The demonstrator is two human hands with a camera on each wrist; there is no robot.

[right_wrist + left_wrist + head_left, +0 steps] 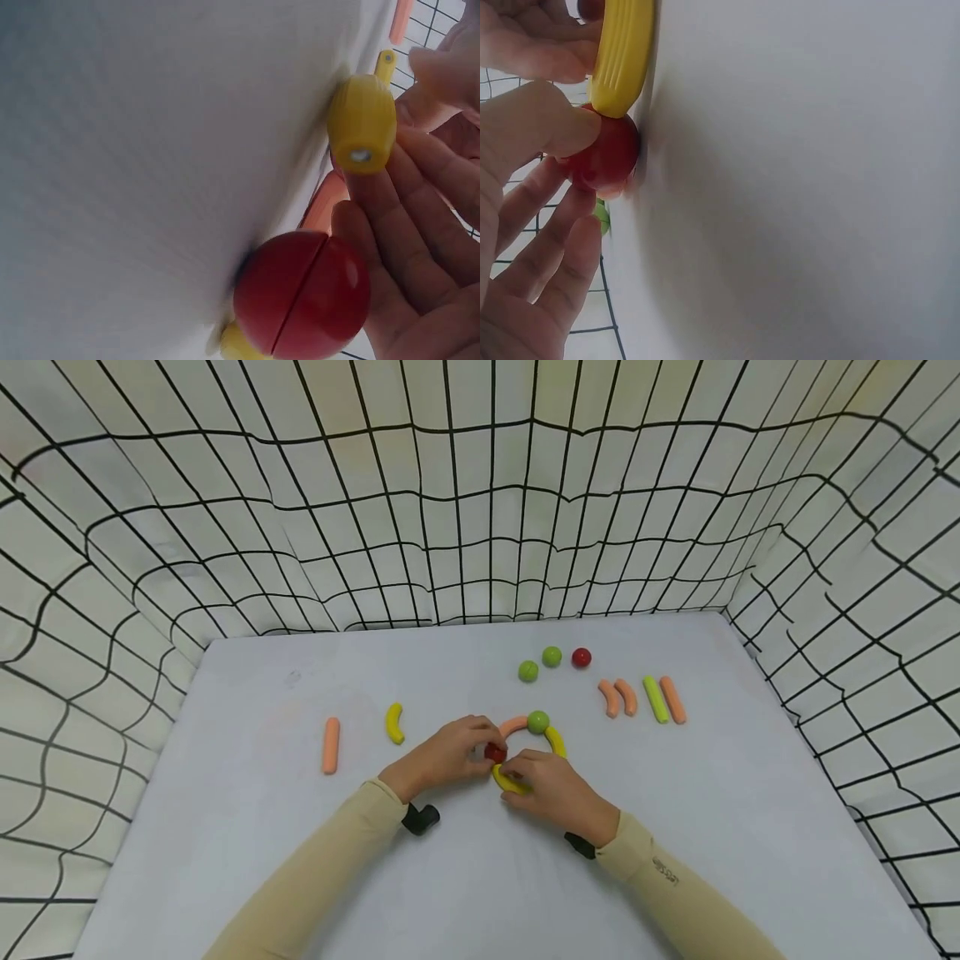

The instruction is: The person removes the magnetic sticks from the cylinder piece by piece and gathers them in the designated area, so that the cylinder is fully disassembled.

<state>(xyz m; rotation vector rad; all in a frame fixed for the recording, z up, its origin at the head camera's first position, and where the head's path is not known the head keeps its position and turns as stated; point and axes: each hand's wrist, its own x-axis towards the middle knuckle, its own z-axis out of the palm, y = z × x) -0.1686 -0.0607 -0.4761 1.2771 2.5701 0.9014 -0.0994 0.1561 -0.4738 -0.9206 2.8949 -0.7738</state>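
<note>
My left hand (457, 750) pinches a red ball (607, 154) between thumb and fingers, low over the white table. My right hand (555, 787) holds a curved yellow piece (512, 782) whose one end meets that ball in the left wrist view. A silver dot marks the other end of this yellow piece (362, 124). From the held ball an arc runs on: a curved orange piece (513, 725), a green ball (537, 722) and another curved yellow piece (555, 741). Beside the right fingers (409, 259) sits a second red ball (300, 296), hidden under the hand in the head view.
Left on the table (255, 860) lie an orange stick (331, 745) and a curved yellow piece (394, 723). Behind are two green balls (528, 671) and a red ball (581, 657). Rightward lie two curved orange pieces (618, 697), a green stick (655, 699) and an orange stick (672, 700). Black netting (491, 493) surrounds the table.
</note>
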